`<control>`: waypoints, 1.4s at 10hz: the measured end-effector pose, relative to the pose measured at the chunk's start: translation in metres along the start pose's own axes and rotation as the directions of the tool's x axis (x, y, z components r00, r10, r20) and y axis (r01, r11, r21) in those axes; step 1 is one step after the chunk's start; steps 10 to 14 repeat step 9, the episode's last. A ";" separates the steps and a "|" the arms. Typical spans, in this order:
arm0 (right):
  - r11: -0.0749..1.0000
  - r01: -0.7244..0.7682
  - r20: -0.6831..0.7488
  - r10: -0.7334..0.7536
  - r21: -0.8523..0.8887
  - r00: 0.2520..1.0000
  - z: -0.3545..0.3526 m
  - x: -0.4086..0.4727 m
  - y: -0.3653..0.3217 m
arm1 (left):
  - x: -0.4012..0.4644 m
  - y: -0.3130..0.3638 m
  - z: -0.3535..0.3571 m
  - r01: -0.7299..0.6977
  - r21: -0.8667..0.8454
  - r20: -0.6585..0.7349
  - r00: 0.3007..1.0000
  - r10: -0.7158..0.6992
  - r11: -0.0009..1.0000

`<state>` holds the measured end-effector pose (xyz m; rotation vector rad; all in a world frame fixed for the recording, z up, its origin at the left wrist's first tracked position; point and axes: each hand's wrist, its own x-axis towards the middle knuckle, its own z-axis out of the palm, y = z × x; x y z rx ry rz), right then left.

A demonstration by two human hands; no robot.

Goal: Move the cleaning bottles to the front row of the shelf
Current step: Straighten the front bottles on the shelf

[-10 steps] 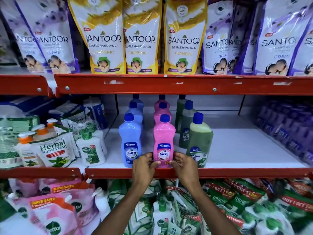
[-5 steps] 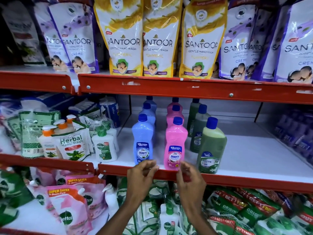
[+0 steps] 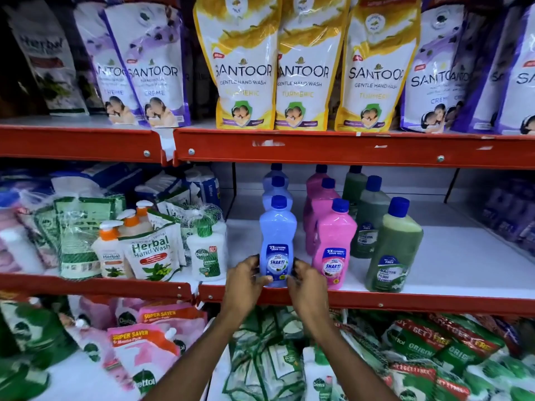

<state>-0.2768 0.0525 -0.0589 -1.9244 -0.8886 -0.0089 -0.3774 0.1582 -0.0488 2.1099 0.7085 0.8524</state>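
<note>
Fingertips [image 3: 262, 280] of the left hand [image 3: 246, 280] are pressed to the lower left side of the front blue plastic bottle with a dark blue cap [image 3: 277, 241]; those of the right hand [image 3: 305, 285] are pressed to its lower right side. The bottle is thus clamped between both hands near the base, around the label. How far the fingers wrap behind cannot be told.

The blue bottle is held upright at the very front edge of the white shelf board [image 3: 463, 256], just behind the red metal shelf lip [image 3: 405, 302]. It is judged to be at, or almost at, front-row position.

Just beside it on the right, the front pink plastic bottle with a blue cap [image 3: 334, 244] is stood at the edge, apart from both hands. Further right, the front green plastic bottle with a blue cap [image 3: 393, 247] is also at the edge. So a front row of three colours is judged as set, the blue one only being squared up.

Behind each front bottle, more of the same colour are lined toward the back: rear blue bottles [image 3: 277, 186], rear pink bottles [image 3: 321, 192], rear green bottles [image 3: 367, 215]. Wide bare shelf is seen to the right of the green column. If those rear bottles are meant for the front row too, most of the task is judged left; the free front edge on the right would take them.
</note>
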 end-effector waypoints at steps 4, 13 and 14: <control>0.998 -0.028 0.034 0.026 0.060 0.999 0.000 0.005 0.011 | 0.005 -0.002 0.002 0.031 0.022 0.003 1.000 -0.031 0.999; 0.987 -0.071 0.058 0.063 0.147 0.996 -0.001 0.005 0.011 | 0.004 -0.004 0.004 0.046 -0.055 0.013 0.999 -0.046 0.997; 0.987 -0.071 0.058 0.063 0.147 0.996 -0.001 0.005 0.011 | 0.004 -0.004 0.004 0.046 -0.055 0.013 0.999 -0.046 0.997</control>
